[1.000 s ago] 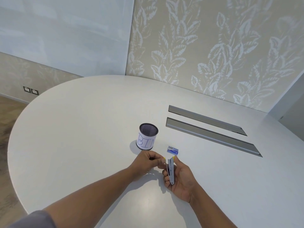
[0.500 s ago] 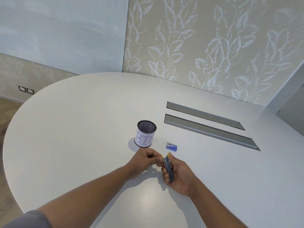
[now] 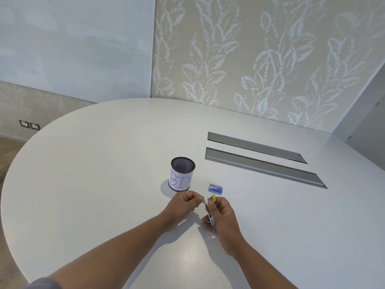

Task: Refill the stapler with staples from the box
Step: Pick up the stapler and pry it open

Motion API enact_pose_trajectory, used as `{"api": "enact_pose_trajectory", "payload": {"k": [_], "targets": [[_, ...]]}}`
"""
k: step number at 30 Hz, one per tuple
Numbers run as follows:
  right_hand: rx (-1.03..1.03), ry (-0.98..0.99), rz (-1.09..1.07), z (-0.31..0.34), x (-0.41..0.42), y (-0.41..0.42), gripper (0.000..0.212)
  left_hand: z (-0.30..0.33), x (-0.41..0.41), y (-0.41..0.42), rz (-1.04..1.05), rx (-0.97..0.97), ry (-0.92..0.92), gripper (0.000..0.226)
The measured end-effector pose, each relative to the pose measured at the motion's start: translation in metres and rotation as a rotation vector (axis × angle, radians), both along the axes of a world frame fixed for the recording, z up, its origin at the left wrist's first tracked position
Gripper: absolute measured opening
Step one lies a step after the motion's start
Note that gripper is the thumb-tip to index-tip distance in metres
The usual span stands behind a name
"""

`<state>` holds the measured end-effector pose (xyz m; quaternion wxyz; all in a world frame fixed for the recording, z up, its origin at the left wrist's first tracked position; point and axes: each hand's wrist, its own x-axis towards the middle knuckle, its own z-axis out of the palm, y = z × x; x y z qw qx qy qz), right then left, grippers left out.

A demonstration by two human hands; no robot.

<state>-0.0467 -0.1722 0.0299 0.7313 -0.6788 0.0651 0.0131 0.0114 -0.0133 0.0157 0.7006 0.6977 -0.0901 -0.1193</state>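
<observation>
A small metal stapler (image 3: 209,212) with yellow ends is held upright over the white table (image 3: 104,163). My right hand (image 3: 224,221) grips its lower body. My left hand (image 3: 183,206) pinches its upper arm at the yellow tip and holds it a little apart from the body, so the stapler looks split at the top. The small blue-and-white staple box (image 3: 215,188) lies closed on the table just beyond my hands. No loose staples show.
A black mesh cup (image 3: 182,174) with a paper label reading "BIN" stands left of the staple box. Two long grey cable slots (image 3: 264,163) run across the table at the right. The wall lies behind the table's far edge.
The stapler's top has spread: my left hand has drawn the yellow-tipped arm slightly left, away from the body. Both hands stay in about the same spot.
</observation>
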Motion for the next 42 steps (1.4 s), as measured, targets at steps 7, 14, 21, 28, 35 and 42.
{"api": "enact_pose_trajectory", "payload": {"k": [7,14,21,28,35,42], "targets": [[-0.219,-0.133,0.019,-0.004,-0.001,-0.001,0.006,0.006,0.0,-0.008,-0.035,0.077,0.002,0.038],[-0.504,-0.265,-0.025,-0.01,0.001,0.0,0.012,0.003,0.003,-0.012,-0.023,0.187,0.003,0.045],[-0.701,-0.316,-0.053,-0.02,0.01,0.0,0.026,0.003,0.004,-0.016,-0.112,0.249,0.021,0.046],[-0.805,-0.318,-0.048,-0.022,0.014,0.001,0.048,0.007,0.002,-0.014,-0.137,0.209,-0.036,0.026],[-0.71,-0.343,-0.186,-0.028,0.01,0.002,0.048,0.003,-0.001,-0.023,0.012,0.56,-0.226,0.052],[-0.643,-0.358,-0.209,-0.03,0.008,0.0,0.048,0.007,-0.004,-0.029,0.038,0.67,-0.269,0.049]]}}
